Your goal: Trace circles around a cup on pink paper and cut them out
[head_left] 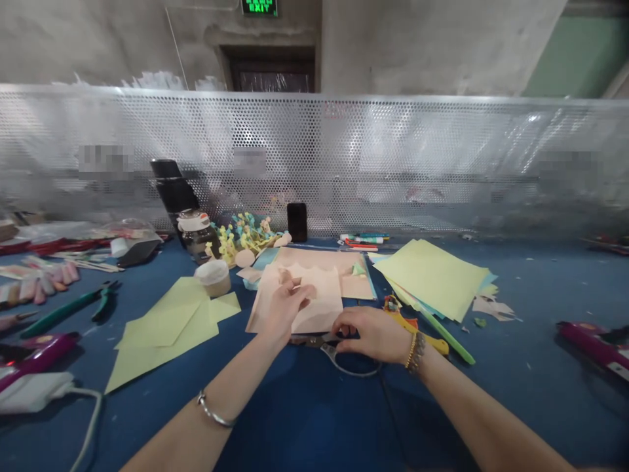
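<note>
My left hand [287, 307] is over a pale peach sheet of paper [322, 305] with a wavy cut top edge. Its fingers are bent together, and a small peach paper piece [284, 275] shows at the fingertips. To the right, my right hand [371, 333] curls its thumb and fingers about the scissors [351, 371] near their pivot. One loop of the handle shows below the palm, while the blades lie along the sheet's near edge. Beneath the sheet is a larger peach paper [361, 286] on a blue-edged stack.
Yellow-green sheets lie on the left [167, 328] and right [432, 272]. A yellow-handled tool [435, 342] and green stick [449, 341] sit beside my right wrist. Behind stand a white tub [213, 278], jar [196, 239], paper flowers [246, 236] and phone [297, 221]. Pliers [73, 308] lie left.
</note>
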Tool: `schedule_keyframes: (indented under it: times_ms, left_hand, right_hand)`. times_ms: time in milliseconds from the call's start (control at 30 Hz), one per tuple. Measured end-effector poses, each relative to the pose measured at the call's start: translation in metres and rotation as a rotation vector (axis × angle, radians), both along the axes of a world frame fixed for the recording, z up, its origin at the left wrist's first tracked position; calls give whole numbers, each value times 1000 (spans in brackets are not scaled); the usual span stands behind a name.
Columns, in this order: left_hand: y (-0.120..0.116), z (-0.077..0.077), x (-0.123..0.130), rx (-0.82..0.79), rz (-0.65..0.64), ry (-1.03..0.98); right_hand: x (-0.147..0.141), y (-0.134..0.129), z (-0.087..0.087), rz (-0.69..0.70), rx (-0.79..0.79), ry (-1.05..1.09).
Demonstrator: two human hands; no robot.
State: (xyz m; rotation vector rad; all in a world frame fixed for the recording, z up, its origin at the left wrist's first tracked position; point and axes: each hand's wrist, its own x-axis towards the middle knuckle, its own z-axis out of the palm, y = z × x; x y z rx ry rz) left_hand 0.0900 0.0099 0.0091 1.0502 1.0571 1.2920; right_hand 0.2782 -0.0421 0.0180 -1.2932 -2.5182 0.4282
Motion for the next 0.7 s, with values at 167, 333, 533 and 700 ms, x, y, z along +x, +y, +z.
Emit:
schedule_keyframes:
  times_ms: [167, 333, 533, 700]
  left_hand:
    - [-8, 6, 5, 0, -39, 29]
    - [-15, 11, 10, 20, -106, 85]
    - [-22, 8, 16, 35, -195, 158]
    - [-21, 10, 15, 65, -219, 239]
  right_hand:
    - [6, 5, -2, -22, 86, -55]
    - [14, 10, -2, -223, 132, 92]
    - [16, 16, -8, -275, 65, 509]
    - [18, 19, -10, -294, 16, 590]
